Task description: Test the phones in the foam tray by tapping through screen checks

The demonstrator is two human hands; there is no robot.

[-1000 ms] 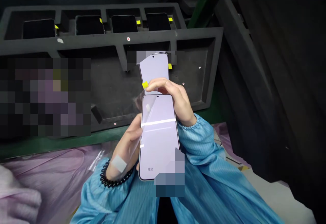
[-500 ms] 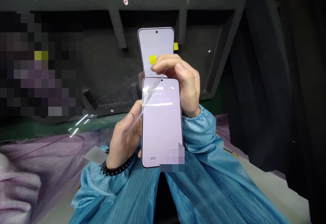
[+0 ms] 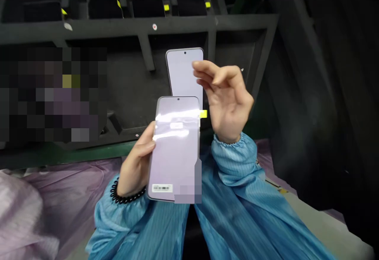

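My left hand (image 3: 136, 161) grips a pale lilac phone (image 3: 175, 145) by its left edge, tilted up toward me. The phone has a small barcode label (image 3: 162, 188) near its bottom and a yellow tab (image 3: 203, 114) sticking out at its right edge. My right hand (image 3: 226, 98) is raised just right of the phone, fingers apart, with nothing visible in them. Behind it a second pale phone (image 3: 183, 72) stands upright in a slot of the dark foam tray (image 3: 130, 94). I wear blue striped sleeves and a black bead bracelet (image 3: 126, 197) on my left wrist.
The tray's back row holds several dark phones (image 3: 148, 6) with yellow tabs. A second dark tray (image 3: 299, 74) leans at the right. Pinkish plastic bags (image 3: 44, 197) lie at the left over a green surface (image 3: 74, 155). A blurred patch covers the left middle.
My right hand let go of the yellow tab and film and lifted away to the right, fingers spread. The phone in my left hand tilted left and now shows a barcode label.
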